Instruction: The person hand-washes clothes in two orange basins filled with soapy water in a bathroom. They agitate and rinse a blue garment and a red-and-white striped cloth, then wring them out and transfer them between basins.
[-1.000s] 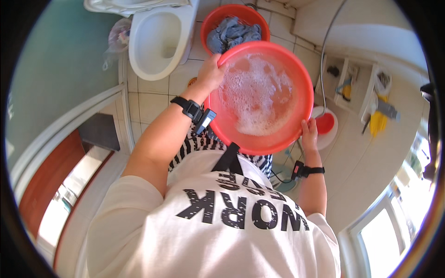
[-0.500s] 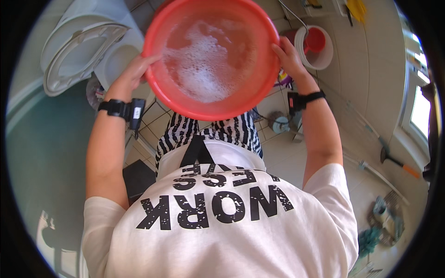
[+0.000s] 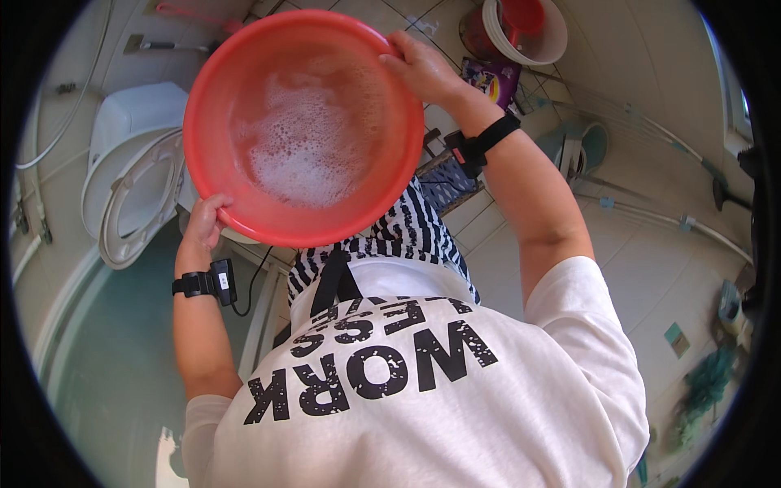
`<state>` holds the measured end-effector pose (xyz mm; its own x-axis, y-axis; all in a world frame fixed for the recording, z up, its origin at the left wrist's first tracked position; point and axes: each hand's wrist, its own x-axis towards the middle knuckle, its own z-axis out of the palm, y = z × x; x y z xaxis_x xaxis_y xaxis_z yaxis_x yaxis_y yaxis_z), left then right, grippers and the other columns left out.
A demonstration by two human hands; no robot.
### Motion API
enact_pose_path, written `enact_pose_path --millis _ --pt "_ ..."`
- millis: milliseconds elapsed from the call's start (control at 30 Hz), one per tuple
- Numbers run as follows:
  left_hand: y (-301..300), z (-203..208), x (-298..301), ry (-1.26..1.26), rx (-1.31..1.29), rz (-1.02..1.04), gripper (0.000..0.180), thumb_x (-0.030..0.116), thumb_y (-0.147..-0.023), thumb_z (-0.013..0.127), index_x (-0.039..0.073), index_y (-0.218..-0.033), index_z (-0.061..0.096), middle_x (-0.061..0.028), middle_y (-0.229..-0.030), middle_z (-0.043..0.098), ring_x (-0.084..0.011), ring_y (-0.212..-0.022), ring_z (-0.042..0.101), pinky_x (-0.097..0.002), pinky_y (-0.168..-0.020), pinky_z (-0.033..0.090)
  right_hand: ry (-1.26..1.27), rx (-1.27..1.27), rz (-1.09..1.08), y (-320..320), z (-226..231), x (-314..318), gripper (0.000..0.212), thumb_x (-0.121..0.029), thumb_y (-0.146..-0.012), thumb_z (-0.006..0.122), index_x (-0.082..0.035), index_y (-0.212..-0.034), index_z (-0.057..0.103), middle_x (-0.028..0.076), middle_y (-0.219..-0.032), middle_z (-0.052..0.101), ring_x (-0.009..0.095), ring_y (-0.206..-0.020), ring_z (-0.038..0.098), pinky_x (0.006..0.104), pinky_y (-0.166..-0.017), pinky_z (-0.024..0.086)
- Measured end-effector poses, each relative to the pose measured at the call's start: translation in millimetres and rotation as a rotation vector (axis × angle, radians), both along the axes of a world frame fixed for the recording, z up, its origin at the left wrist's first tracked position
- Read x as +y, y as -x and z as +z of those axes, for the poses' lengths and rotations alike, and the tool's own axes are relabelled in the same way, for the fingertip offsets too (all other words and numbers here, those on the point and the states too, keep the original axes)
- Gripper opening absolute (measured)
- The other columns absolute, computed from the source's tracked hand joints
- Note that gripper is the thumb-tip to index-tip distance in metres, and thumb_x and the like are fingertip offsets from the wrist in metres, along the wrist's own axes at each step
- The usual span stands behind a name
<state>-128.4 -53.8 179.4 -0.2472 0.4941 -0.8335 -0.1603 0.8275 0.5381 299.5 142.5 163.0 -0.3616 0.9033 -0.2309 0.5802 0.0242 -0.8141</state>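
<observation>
A large round red basin (image 3: 301, 234) of soapy water (image 3: 309, 146) with white foam is held out in front of my body. At its near left rim, the fingers of my left hand (image 3: 205, 220) are closed over the edge. My right hand (image 3: 427, 69) grips the far right rim, thumb toward the inside and fingers mostly hidden beneath. Beyond the left side of the basin stands a white toilet (image 3: 134, 146) with its seat (image 3: 142, 199) raised. The basin covers part of the bowl.
Past my right hand are a white bucket (image 3: 547, 49) with a red scoop (image 3: 523, 15) in it and a purple packet (image 3: 494, 80). Long poles (image 3: 643, 215) lie along the right wall. A glass panel (image 3: 138, 358) is at left, a green scrubber (image 3: 704, 386) at lower right.
The basin has moved left and closer in the view, still in both hands. My right hand has swung far and left, my left hand nearer. The view has turned toward the toilet.
</observation>
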Motion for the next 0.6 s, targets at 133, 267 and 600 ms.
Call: enact_pose_path --millis 133,267,600 --pt "-6 5 6 -0.026 -0.006 0.007 0.01 0.005 -0.081 0.064 0.0 -0.089 0.066 -0.0059 -0.077 0.066 -0.0183 -0.069 0.064 -0.0325 -0.067 0.054 -0.091 -0.059 -0.077 0 9 8 0.035 -0.026 -0.096 0.06 -0.006 -0.125 0.057 0.021 -0.105 0.068 0.038 -0.1 0.066 0.0433 -0.084 0.052" --pt "-23 18 23 -0.051 -0.051 0.035 0.027 0.004 -0.08 0.062 -0.003 -0.106 0.063 -0.0105 -0.1 0.067 -0.0243 -0.09 0.066 -0.0381 -0.085 0.055 -0.103 0.081 -0.151 -8 -2 13 0.03 -0.026 -0.094 0.061 -0.006 -0.117 0.059 0.024 -0.107 0.067 0.045 -0.102 0.063 0.0518 -0.085 0.051" --pt "-68 65 21 -0.023 0.064 0.004 0.04 0.002 -0.079 0.058 -0.004 -0.118 0.057 -0.0128 -0.11 0.066 -0.0288 -0.1 0.067 -0.0423 -0.091 0.057 -0.14 0.237 -0.344 -35 4 -8 0.027 -0.02 -0.091 0.062 -0.006 -0.114 0.058 0.022 -0.107 0.067 0.044 -0.1 0.063 0.0522 -0.084 0.051"
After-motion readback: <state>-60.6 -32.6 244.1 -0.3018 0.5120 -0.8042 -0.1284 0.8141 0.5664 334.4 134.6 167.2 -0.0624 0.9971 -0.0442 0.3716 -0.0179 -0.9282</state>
